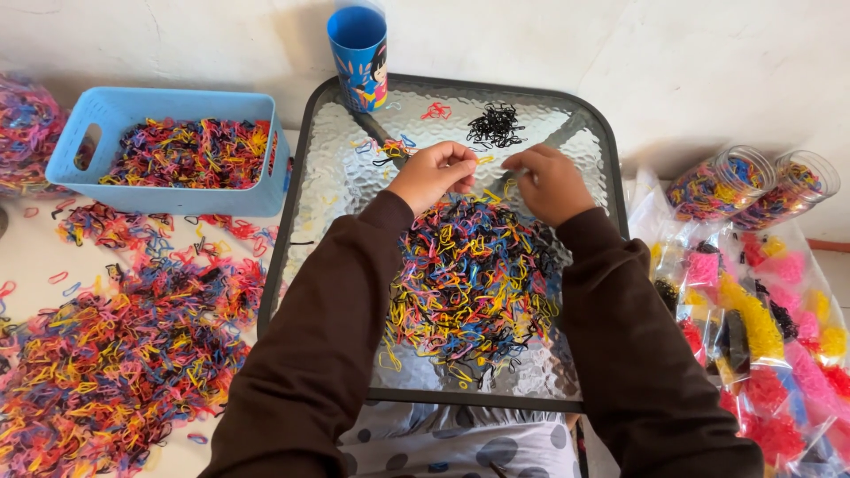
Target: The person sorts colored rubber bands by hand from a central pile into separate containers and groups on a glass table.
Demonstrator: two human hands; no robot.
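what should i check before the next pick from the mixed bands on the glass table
1. Left hand and right hand both over the far edge of the mixed pile: ok.
2. Yellow band pinched between the hands: cannot tell which hand grips it.
3. Black pile apart from the mixed pile: ok.
4. Red bands kept separate: ok, only a few there.
5. Table free of strays: not ok, loose bands lie near the blue cup.
6. Cup upright, clear of the hands: ok.
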